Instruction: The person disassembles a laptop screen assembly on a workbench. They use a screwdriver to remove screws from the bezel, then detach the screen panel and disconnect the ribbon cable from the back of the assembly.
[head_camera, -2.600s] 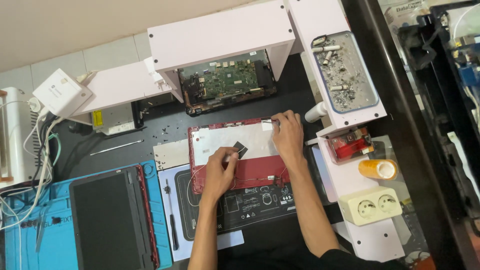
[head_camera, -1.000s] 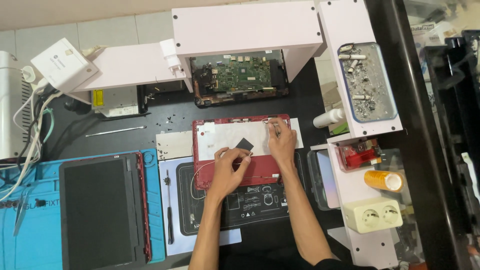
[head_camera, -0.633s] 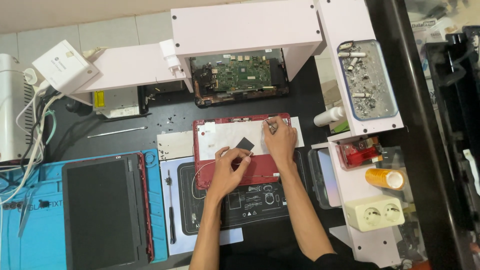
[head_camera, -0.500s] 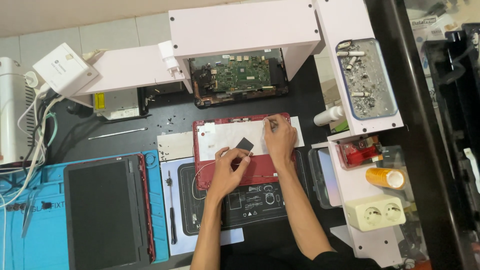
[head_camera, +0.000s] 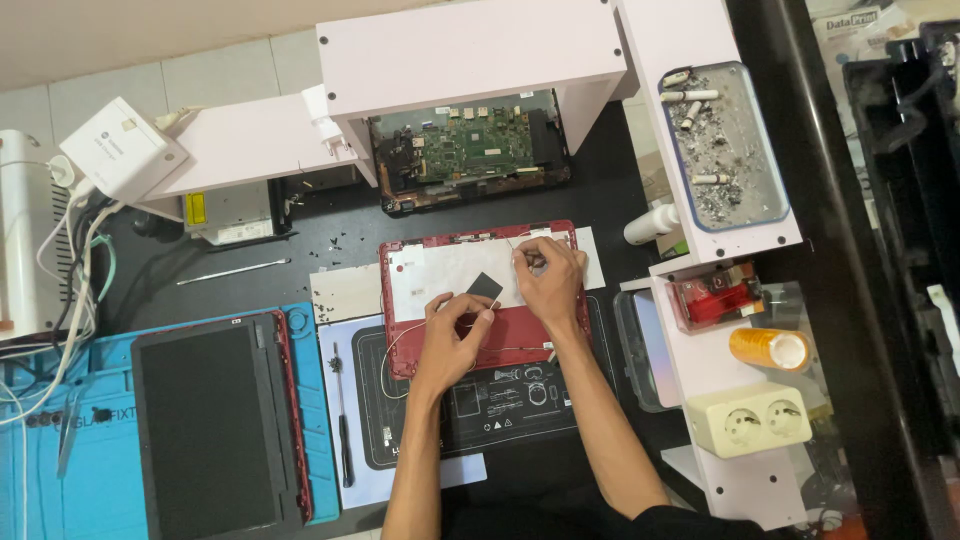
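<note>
Both hands work on a red laptop cover lying flat on the desk.

Its long side runs left-right. Left hand rests curled on it; right hand pinches a thin wire.

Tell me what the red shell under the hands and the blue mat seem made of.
Red shell: likely moulded plastic, matt red, its upper part covered by a pale sheet, perhaps foil. Blue mat: looks like silicone or rubber, matt, with moulded compartments.
</note>
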